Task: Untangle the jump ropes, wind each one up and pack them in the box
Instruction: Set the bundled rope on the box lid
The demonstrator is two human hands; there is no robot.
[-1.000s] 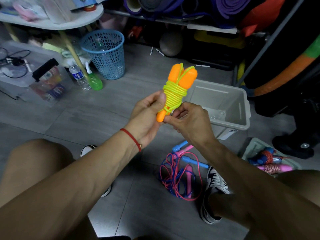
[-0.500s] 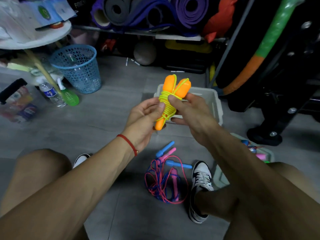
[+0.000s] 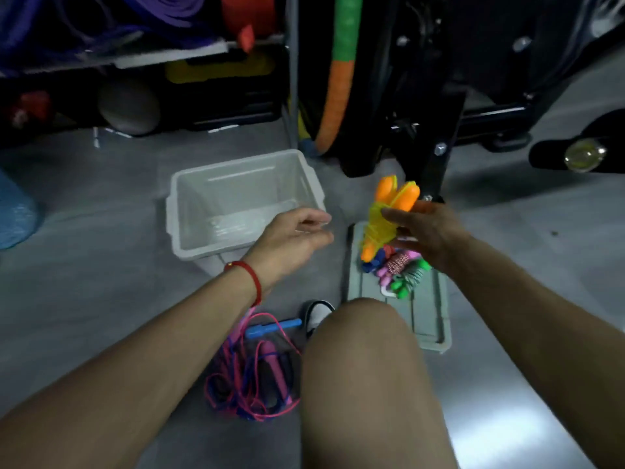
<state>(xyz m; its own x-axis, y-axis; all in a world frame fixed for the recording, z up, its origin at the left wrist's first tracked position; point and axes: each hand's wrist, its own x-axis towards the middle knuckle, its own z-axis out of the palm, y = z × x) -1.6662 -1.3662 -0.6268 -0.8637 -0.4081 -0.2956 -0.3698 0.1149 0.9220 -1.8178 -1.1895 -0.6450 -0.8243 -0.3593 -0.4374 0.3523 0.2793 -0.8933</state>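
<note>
The right hand grasps the wound rope, handles up, above the lid, while the box lies to its left, nearer the relaxed, empty left hand.

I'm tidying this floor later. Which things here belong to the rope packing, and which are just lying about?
Job:
wound yellow jump rope with orange handles, in right hand
tangled pink and blue jump ropes
empty grey plastic box
grey lid with wound ropes

Lying about:
grey ball
green-orange foam tube
</note>
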